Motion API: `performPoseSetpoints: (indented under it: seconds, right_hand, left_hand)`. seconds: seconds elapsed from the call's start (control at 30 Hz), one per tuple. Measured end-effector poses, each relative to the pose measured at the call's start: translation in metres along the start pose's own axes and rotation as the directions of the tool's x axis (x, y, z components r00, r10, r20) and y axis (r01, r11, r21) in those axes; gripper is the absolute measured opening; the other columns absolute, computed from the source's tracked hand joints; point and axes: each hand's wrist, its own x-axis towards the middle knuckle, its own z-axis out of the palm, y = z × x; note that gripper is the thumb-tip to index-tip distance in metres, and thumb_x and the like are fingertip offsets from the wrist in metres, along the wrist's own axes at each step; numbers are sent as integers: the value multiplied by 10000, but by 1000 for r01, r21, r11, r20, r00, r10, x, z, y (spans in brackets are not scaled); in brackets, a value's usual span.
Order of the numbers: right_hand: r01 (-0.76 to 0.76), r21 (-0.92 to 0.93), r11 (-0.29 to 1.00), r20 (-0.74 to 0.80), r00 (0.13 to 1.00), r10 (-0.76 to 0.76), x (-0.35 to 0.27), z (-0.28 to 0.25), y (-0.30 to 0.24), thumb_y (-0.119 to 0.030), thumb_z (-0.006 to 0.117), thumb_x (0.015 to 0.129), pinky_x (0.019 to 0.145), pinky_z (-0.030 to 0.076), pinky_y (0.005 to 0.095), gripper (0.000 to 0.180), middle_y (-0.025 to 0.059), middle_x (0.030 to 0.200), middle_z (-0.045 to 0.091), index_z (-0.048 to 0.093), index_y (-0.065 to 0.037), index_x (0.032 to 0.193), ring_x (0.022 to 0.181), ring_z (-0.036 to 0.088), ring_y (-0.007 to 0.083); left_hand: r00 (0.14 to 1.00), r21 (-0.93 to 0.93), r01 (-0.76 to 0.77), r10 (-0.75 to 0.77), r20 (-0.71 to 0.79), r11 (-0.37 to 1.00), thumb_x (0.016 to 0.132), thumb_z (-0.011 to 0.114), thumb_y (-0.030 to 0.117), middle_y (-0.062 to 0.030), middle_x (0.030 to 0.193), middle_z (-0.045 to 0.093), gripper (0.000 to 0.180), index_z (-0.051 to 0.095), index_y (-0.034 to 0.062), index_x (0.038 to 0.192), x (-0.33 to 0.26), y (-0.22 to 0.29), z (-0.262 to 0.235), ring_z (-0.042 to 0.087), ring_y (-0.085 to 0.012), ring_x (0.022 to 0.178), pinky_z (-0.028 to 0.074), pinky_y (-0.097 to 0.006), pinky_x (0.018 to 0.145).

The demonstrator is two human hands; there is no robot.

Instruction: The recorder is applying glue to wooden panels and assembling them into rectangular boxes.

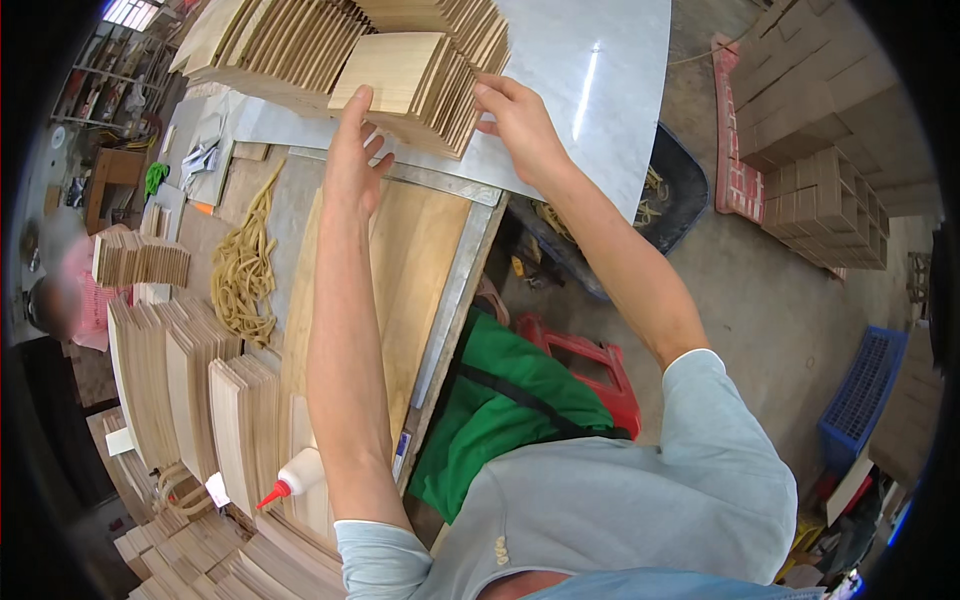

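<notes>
A row of thin, pale wooden boards (390,75) stands on edge at the near side of a shiny grey metal tabletop (620,50). My left hand (355,160) is at the left near corner of this row, thumb stretched up beside the front board and the other fingers apart and slightly bent. On the right side of the same row, my right hand (520,125) has its curved fingertips against the board edges. The undersides of the boards are hidden.
More wooden boards (285,50) stand behind and left. Tan bands (245,260) lie in a heap on the bench, near board stacks (245,420) and a white glue bottle (300,472). A black tub (680,190), red stool (600,370) and blue crate (865,395) are on the right.
</notes>
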Motion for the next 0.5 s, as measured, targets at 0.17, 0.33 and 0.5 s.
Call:
performPoseSetpoints:
  seconds: [0.17, 0.33, 0.5]
  right_hand:
    - [-33, 37, 999, -4, 999, 33, 5, 11, -1, -228, 559, 923, 864, 466, 327, 488, 85, 1071, 569, 465, 69, 1299, 985, 536, 163]
    - [-74, 196, 978, 20, 997, 71, 11, 11, 5, -212, 602, 900, 809, 449, 321, 326, 47, 984, 568, 568, 24, 1122, 887, 515, 139]
    - [-114, 284, 952, 25, 993, 111, 13, 11, 4, -208, 613, 896, 802, 435, 314, 220, 26, 924, 564, 589, -27, 1019, 869, 506, 135]
  left_hand:
    - [1000, 5, -10, 10, 3, 1000, 755, 647, 610, -219, 1442, 260, 993, 234, 23, 1441, -7, 0, 3, 257, -392, 1331, 247, -514, 1059]
    - [1000, -32, -28, 28, -9, 999, 787, 620, 584, -199, 1430, 298, 903, 291, 44, 1431, -2, -10, -2, 300, -373, 1303, 265, -481, 1035]
    - [995, -151, -103, 104, -2, 983, 829, 599, 536, -119, 1380, 376, 788, 335, 59, 1397, -8, -22, -4, 363, -308, 1254, 281, -409, 1017]
